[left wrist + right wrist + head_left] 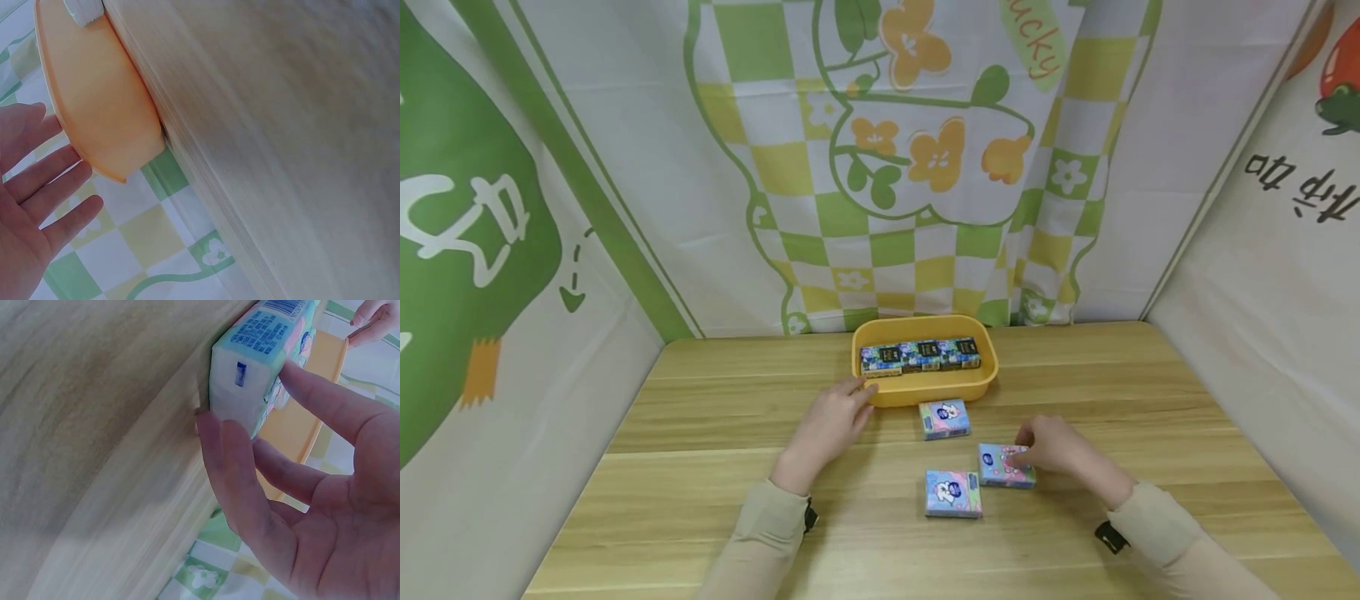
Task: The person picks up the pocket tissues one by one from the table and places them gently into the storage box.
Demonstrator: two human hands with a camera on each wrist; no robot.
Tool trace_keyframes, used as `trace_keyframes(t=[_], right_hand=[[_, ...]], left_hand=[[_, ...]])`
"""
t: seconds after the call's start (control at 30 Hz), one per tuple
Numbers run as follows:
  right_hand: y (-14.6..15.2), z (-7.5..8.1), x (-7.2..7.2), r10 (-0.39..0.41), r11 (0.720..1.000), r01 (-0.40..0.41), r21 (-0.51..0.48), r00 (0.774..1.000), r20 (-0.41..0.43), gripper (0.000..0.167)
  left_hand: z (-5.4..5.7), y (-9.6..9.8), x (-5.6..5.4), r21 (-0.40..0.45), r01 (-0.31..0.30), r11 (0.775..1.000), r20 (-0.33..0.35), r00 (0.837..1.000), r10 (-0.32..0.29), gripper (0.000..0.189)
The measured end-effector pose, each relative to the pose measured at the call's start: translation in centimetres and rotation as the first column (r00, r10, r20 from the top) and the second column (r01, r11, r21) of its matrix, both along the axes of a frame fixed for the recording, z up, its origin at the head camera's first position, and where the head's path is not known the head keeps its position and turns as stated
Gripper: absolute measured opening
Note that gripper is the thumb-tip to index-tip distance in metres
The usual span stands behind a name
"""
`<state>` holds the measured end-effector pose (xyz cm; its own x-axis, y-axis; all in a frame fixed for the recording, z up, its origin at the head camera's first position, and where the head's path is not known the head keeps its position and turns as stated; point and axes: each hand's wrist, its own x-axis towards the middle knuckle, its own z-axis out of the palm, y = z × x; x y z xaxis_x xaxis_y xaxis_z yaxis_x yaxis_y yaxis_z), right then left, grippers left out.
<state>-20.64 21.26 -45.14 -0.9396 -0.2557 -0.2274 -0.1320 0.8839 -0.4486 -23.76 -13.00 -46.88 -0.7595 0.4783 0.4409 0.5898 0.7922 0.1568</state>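
Observation:
My right hand [1060, 447] grips the right end of a blue-and-pink tissue pack [994, 471] lying on the table. In the right wrist view, the thumb touches the pack's [240, 387] printed side while fingers bend round its white end. Another tissue pack [952, 500] lies just to the lower left, and a third tissue pack [945, 421] sits against the basket's front. With its fingers loosely spread, my left hand [829, 422] touches the front left rim of the yellow basket [932, 392]. Three dark-blue patterned packs [920, 357] stand in a row inside it.
The wooden table [730, 400] ends at a checked green, yellow and white curtain [850, 250] close behind the basket. White printed fabric walls [647, 367] rise along the left and right sides. A dark wrist strap [1111, 537] is on the right forearm.

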Motion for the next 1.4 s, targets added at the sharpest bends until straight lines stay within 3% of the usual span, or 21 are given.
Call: trace_keyframes(t=[0.3,0.57,0.7,1.03,1.4], right_hand=[[0.2,0.0,-0.2,0.006,1.000,-0.005,-0.023,0.999,0.032,0.030],[0.1,0.1,-0.2,-0.040,0.995,0.049,-0.085,0.993,0.110,0.030],[0.0,0.2,-0.5,-0.047,0.995,0.059,-0.085,0.990,0.137,0.031],[0.0,0.4,-0.6,0.026,0.999,-0.020,-0.051,0.991,0.129,0.028],[-0.3,0.0,-1.2,-0.019,0.998,0.032,-0.057,0.976,0.215,0.024]], left_hand=[[0.2,0.0,0.1,0.001,0.007,1.000,-0.007,1.000,-0.007,0.033],[0.4,0.0,0.1,0.006,0.008,1.000,0.001,1.000,-0.008,0.033],[0.5,0.0,-0.1,0.007,0.007,1.000,0.000,1.000,-0.007,0.033],[0.1,0.0,0.1,-0.012,0.003,1.000,-0.001,1.000,-0.003,0.033],[0.2,0.1,0.1,0.001,0.004,1.000,0.001,1.000,-0.004,0.034]])
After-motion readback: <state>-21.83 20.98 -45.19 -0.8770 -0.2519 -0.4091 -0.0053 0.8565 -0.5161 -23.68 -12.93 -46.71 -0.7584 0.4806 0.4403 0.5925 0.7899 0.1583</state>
